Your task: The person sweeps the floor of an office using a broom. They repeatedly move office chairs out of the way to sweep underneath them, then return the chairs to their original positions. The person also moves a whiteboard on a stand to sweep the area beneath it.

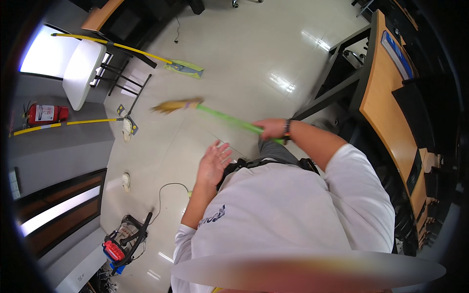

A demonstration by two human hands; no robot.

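A broom with straw bristles (174, 106) and a green handle (229, 119) slants across the tiled floor, slightly blurred. My right hand (270, 128), with a dark band at the wrist, is closed around the upper part of that handle. The bristles point left, low over or on the floor; contact cannot be made out. My left hand (214, 163) is held in front of my waist, empty, its fingers spread and palm turned up. It is apart from the broom.
A yellow-handled flat mop (185, 69) leans by a white folding table (82, 73). Another mop (128, 119) stands near a white clog (126, 130); a second clog (126, 182) lies farther down. A vacuum cleaner (126, 238) trails a cord. A wooden desk (384, 99) flanks my right.
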